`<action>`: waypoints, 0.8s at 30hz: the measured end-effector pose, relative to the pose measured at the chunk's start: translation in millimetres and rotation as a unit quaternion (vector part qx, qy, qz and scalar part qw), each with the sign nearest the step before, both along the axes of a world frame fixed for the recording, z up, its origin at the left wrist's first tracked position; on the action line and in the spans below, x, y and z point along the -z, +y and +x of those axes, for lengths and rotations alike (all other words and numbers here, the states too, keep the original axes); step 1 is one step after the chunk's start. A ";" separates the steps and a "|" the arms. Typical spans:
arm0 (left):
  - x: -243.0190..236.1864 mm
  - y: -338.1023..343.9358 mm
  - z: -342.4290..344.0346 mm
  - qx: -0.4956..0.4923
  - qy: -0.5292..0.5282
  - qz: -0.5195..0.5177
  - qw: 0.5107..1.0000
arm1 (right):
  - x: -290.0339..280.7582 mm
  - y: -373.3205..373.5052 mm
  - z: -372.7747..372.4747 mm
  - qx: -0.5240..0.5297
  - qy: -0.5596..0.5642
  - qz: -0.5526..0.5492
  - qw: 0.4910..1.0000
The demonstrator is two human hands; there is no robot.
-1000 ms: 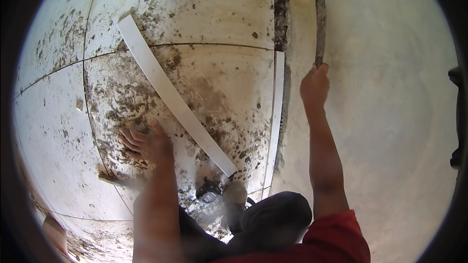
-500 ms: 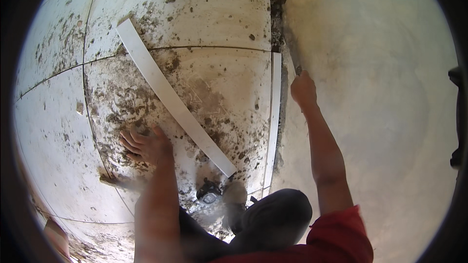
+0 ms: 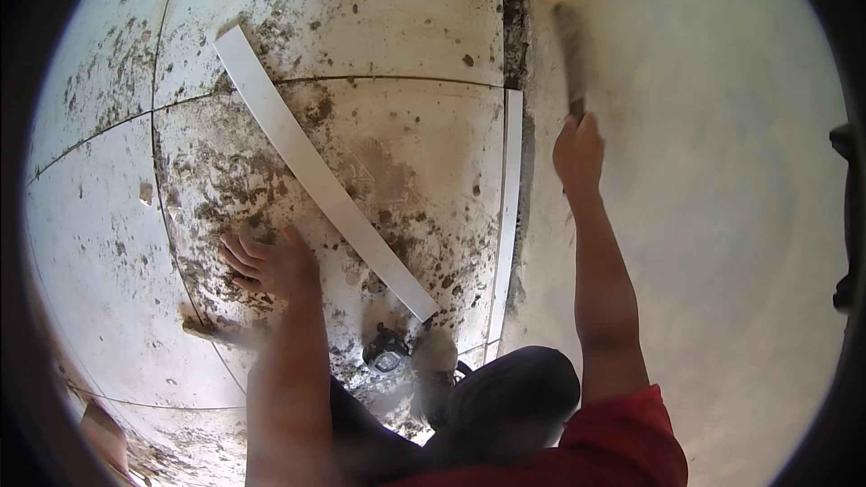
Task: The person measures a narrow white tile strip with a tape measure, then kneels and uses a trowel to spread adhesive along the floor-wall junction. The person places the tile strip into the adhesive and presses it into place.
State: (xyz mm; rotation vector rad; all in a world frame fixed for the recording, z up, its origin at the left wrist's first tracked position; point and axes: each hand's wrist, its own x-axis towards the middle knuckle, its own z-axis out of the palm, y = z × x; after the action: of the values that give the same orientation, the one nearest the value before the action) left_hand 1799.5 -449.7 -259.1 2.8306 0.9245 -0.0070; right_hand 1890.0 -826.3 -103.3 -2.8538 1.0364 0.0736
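Note:
My right hand [image 3: 578,155] is wrapped round the near end of a long, dark, flat-bladed tool [image 3: 572,54]. Motion blurs the blade, which points away from me over the pale wall, apart from the rough dark groove [image 3: 517,13] at the wall's foot. My left hand [image 3: 271,263] rests on the dirty tiled floor [image 3: 424,140], fingers spread and empty. Between my hands, a long white tile strip [image 3: 320,176] lies slantwise on the floor. Along the wall's foot sits another white strip [image 3: 508,216], just nearer than the open groove.
A small black and grey device, perhaps a tape measure [image 3: 386,357], lies beside my shoe [image 3: 435,353]. Left of my forearm is a blurred stick-like piece [image 3: 212,334]. Crumbs of mortar and dirt cover much of the floor. The plain wall [image 3: 704,171] rises on the right.
My right hand has swung the tool away from the groove, rightward and slightly farther up in view. My left hand and the white strips stay in place.

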 end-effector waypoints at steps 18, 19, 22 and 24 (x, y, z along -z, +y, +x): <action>2.3 -1.5 -0.3 -0.009 -0.002 0.006 1.000 | 36.2 -8.9 9.6 0.022 0.097 0.037 0.994; 2.3 -1.6 -0.1 -0.008 -0.005 0.004 1.000 | 41.6 -9.2 9.4 0.020 0.083 0.070 0.994; 2.9 -1.1 -1.2 -0.002 -0.011 0.005 1.000 | 44.4 -9.9 4.0 0.086 0.086 0.171 0.978; 4.8 -0.2 -1.8 0.011 -0.020 0.012 1.000 | 35.0 -12.2 1.0 0.124 0.067 0.267 0.953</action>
State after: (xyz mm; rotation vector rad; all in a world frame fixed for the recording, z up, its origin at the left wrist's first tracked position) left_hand 1797.7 -449.9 -263.8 2.8514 0.8921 0.0591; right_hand 1891.1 -838.5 -138.2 -2.2426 1.1752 0.4580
